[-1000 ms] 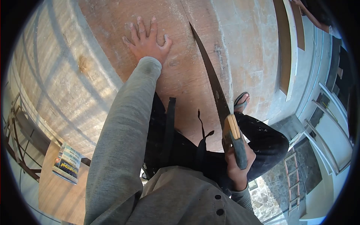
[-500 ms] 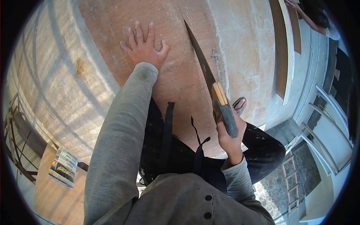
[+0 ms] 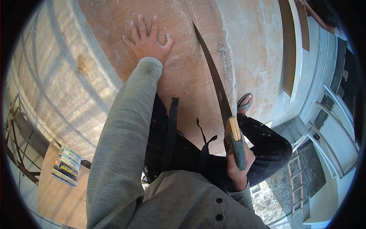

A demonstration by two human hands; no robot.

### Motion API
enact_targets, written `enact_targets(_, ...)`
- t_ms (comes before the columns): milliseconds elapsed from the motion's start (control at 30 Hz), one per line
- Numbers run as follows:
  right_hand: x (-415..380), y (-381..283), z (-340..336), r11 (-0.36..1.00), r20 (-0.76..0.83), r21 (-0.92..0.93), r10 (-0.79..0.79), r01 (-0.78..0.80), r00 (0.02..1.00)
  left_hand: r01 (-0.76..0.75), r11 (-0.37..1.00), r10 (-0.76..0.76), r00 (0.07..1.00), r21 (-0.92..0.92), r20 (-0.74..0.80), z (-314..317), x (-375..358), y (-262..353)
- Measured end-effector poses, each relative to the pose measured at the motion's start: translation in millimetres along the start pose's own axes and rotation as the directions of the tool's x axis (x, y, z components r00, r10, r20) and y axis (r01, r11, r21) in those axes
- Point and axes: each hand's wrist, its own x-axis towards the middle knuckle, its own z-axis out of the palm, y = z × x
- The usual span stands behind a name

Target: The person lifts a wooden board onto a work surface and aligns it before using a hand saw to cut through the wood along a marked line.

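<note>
My right hand point(image 3: 239, 164) is wrapped round the handle of a handsaw point(image 3: 215, 78), close to my right thigh. Its long dark blade slants up and left, with the tip at a thin cut line in the reddish plywood sheet point(image 3: 183, 72). Fine sawdust lies along that line. My left hand point(image 3: 150, 42) rests flat on the sheet to the left of the cut, fingers spread, holding nothing. Both knees straddle the near part of the sheet.
A sandalled foot point(image 3: 244, 102) is right of the saw. Boards point(image 3: 291, 53) stand at the right, near another person's arm point(image 3: 319, 18). A labelled container point(image 3: 66, 166) sits on a wooden surface point(image 3: 61, 202) at lower left. A small ladder point(image 3: 296, 183) lies at lower right.
My right hand has drawn the saw back toward my body, down and slightly right, so more blade shows. My left hand stays planted on the plywood.
</note>
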Motion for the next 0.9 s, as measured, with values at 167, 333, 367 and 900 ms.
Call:
enact_targets(167, 86, 22, 29, 0.986, 0.117, 0.126, 0.091, -0.106, 0.989, 0.026, 0.998, -0.028, 0.999, 0.056, 0.028, 2, 4, 1)
enact_targets(333, 2, 9, 2, 0.997, 0.027, -0.083, 0.012, -0.010, 1.000, 0.008, 0.998, -0.010, 0.999, 0.070, 0.033, 3, 1, -1)
enact_targets(367, 2, 17, -1, 0.999, 0.034, 0.027, 0.029, -0.030, 0.999, 0.017, 0.997, -0.019, 1.000, 0.075, 0.025, 2, 3, -4)
enact_targets(900, 95, 29, 52, 0.994, 0.083, 0.097, 0.036, -0.044, 0.996, 0.001, 1.000, -0.001, 1.000, 0.019, -0.027, 3, 7, -6)
